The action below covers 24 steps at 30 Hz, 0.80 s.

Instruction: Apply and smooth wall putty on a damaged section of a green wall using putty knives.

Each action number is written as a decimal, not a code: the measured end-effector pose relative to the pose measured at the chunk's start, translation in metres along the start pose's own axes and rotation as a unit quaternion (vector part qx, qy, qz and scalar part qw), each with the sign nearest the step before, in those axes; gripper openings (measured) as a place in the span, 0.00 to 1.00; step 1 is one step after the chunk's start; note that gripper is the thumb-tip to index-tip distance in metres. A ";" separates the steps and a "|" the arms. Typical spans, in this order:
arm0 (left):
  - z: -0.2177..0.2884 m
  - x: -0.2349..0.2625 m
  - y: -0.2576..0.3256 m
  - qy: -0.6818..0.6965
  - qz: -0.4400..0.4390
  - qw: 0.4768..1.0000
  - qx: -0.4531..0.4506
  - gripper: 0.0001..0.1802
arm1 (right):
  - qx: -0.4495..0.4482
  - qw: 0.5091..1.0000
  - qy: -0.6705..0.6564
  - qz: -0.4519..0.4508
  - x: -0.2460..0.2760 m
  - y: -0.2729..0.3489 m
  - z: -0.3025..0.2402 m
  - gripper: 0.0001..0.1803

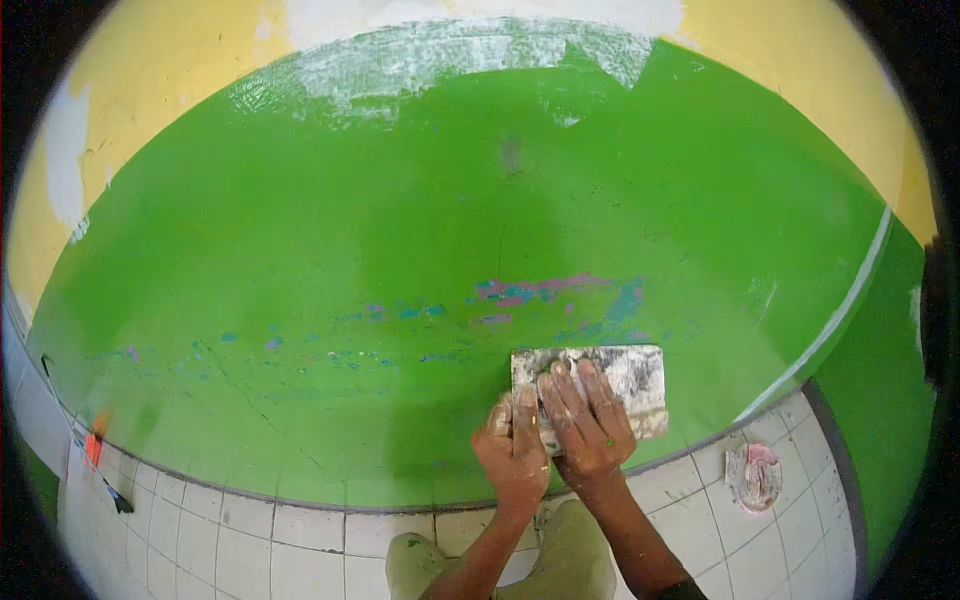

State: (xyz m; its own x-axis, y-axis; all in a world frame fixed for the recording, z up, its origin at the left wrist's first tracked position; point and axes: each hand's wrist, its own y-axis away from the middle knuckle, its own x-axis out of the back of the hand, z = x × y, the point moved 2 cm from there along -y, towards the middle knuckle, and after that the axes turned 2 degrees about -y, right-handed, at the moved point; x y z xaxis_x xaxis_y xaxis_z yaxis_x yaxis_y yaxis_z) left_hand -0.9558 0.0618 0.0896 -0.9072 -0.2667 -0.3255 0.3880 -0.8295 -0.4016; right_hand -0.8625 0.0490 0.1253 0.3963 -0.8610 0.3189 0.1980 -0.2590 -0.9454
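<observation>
A flat rectangular plate point(640, 385), smeared with white and dark putty, is held in front of the lower part of a green wall point(430, 220). My left hand point(512, 452) is closed round its lower left corner. Over the plate's face lie the long fingers of my right hand point(592, 420), pressed on it near the middle; the thumb is hidden. Whitish residue coats the fingers of both hands. Just above the plate, the green paint is chipped, with pink and blue patches point(560, 290) showing. Whether the plate touches the wall I cannot tell.
Pale square tiles point(310, 570) cover the floor along the wall's foot. A roundish container with pinkish-white residue point(754, 477) stands on them at the right. At the far left is a thin dark rod with an orange part point(94, 448). My knees point(415, 560) show below.
</observation>
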 end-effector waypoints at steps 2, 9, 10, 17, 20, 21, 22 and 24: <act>-0.002 0.000 -0.003 -0.021 0.002 0.999 -0.028 0.11 | 0.001 1.000 0.014 -0.015 -0.001 0.005 -0.001 0.14; -0.005 0.010 -0.001 -0.032 -0.015 0.999 -0.031 0.12 | -0.001 1.000 0.023 0.006 -0.011 0.017 -0.003 0.14; 0.000 0.010 -0.005 -0.056 -0.011 0.997 -0.045 0.13 | 0.000 1.000 0.026 0.014 -0.013 0.013 -0.004 0.15; 0.020 0.015 -0.022 -0.038 -0.019 0.999 -0.028 0.16 | -0.009 1.000 0.001 -0.005 -0.017 -0.001 -0.016 0.17; 0.013 0.020 -0.015 -0.060 -0.004 0.997 -0.050 0.17 | -0.028 1.000 -0.005 0.010 -0.022 0.022 -0.019 0.19; 0.017 0.021 -0.026 -0.094 0.015 0.992 -0.080 0.17 | -0.026 1.000 -0.012 0.011 -0.023 0.004 -0.023 0.19; 0.025 0.027 -0.043 -0.062 0.003 0.995 -0.081 0.15 | -0.012 1.000 -0.010 0.004 -0.021 -0.021 -0.029 0.19; 0.060 0.028 -0.057 -0.049 0.001 0.997 -0.065 0.15 | 0.010 1.000 0.008 -0.002 -0.016 -0.054 -0.042 0.19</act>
State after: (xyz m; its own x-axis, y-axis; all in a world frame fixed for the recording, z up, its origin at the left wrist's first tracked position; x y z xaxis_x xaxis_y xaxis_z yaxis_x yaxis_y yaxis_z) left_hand -1.0126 0.0719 0.1552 -0.9151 -0.3209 -0.2443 0.4027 -0.7599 -0.5103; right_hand -0.9171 0.0589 0.1688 0.3807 -0.8669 0.3219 0.2170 -0.2546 -0.9424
